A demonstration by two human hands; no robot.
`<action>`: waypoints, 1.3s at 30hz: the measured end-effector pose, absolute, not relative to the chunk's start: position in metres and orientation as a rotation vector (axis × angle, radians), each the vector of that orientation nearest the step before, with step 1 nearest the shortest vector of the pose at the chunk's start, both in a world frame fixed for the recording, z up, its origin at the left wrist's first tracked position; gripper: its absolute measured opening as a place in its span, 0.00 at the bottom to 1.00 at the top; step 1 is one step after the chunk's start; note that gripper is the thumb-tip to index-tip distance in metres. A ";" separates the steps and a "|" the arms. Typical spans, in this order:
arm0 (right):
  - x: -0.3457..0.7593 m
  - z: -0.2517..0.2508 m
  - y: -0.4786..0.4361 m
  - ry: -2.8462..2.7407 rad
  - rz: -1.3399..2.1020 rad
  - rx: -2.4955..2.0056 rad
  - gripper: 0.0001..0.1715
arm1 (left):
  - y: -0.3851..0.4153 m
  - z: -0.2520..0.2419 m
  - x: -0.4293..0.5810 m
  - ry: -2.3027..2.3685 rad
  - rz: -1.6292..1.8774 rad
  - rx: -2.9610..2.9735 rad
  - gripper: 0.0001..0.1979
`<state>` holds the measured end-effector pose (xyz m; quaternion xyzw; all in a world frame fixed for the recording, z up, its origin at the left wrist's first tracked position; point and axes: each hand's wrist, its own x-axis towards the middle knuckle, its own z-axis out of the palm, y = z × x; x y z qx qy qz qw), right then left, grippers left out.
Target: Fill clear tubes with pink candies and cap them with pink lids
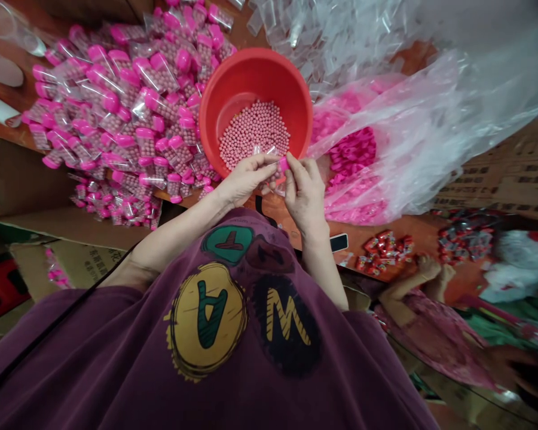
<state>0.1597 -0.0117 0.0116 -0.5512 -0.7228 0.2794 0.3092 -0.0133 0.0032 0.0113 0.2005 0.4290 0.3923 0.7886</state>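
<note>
My left hand (247, 179) is closed around a small clear bottle (273, 179) of pink beads, at the near rim of the red basin (255, 63). With thumb and fingertips, my right hand (303, 188) grips a bright pink cap (284, 163) at the bottle's upper end. Whether the cap is fully seated I cannot tell. Inside the basin lies a heap of loose pink beads (255, 131), and clear plastic pieces show in it just beyond my fingers.
Left of the basin is a big pile of filled, pink-capped bottles (147, 107), some down in a cardboard box (40, 200). Clear empty bottles (327, 36) lie behind right. A plastic bag (412, 143) holds pink caps (354, 152). A phone (339, 242) and another person's arm (403, 292) are at right.
</note>
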 end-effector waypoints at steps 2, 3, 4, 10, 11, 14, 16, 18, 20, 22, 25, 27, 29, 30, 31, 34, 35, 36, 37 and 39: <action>0.157 0.010 -0.013 -1.865 0.767 -1.471 0.25 | 0.004 0.010 -0.014 0.918 0.839 0.425 0.05; 0.156 0.010 -0.014 -1.823 0.796 -1.476 0.24 | 0.004 0.010 -0.014 0.915 0.845 0.418 0.04; 0.155 0.010 -0.014 -1.779 0.823 -1.480 0.24 | 0.004 0.009 -0.014 0.914 0.856 0.413 0.04; 0.155 0.012 -0.014 -1.739 0.816 -1.460 0.23 | 0.006 0.006 -0.011 0.968 0.903 0.505 0.06; 0.156 0.013 -0.013 -1.764 0.800 -1.458 0.23 | 0.006 0.006 -0.011 0.969 0.908 0.508 0.06; 0.157 0.012 -0.013 -1.804 0.777 -1.438 0.22 | 0.005 0.006 -0.010 0.940 0.921 0.487 0.04; 0.155 0.010 -0.013 -1.799 0.775 -1.435 0.22 | 0.003 0.007 -0.010 0.924 0.917 0.480 0.05; 0.152 0.010 -0.014 -1.805 0.744 -1.454 0.23 | 0.001 0.007 -0.009 0.926 0.911 0.477 0.05; 0.149 0.011 -0.015 -1.830 0.698 -1.471 0.25 | 0.000 0.009 -0.009 0.949 0.919 0.489 0.06; 0.147 0.013 -0.017 -1.862 0.681 -1.464 0.26 | 0.000 0.011 -0.009 0.976 0.942 0.568 0.06; 0.150 0.017 -0.020 -1.889 0.696 -1.445 0.26 | 0.001 0.015 -0.009 1.024 0.997 0.776 0.06; 0.155 0.019 -0.022 -1.907 0.712 -1.420 0.25 | 0.001 0.015 -0.010 1.052 0.989 0.860 0.06; 0.159 0.020 -0.024 -1.922 0.743 -1.384 0.24 | -0.002 0.012 -0.011 1.020 0.923 0.822 0.07; 0.161 0.020 -0.024 -1.913 0.765 -1.372 0.24 | -0.004 0.011 -0.013 0.980 0.882 0.765 0.09; 0.162 0.019 -0.023 -1.877 0.790 -1.374 0.24 | -0.005 0.010 -0.014 0.937 0.848 0.698 0.11; 0.159 0.013 -0.013 -1.578 0.976 -1.442 0.34 | -0.008 0.010 -0.019 0.871 0.801 0.582 0.15; 0.156 0.009 -0.008 -1.426 1.086 -1.457 0.40 | -0.008 0.011 -0.021 0.866 0.792 0.600 0.16; 0.153 0.005 -0.002 -1.272 1.204 -1.454 0.44 | -0.009 0.013 -0.022 0.857 0.777 0.637 0.16; 0.149 0.001 0.004 -1.137 1.314 -1.435 0.46 | -0.009 0.014 -0.022 0.845 0.756 0.680 0.16; 0.140 -0.004 0.014 -0.935 1.476 -1.376 0.46 | -0.010 0.018 -0.021 0.822 0.710 0.740 0.13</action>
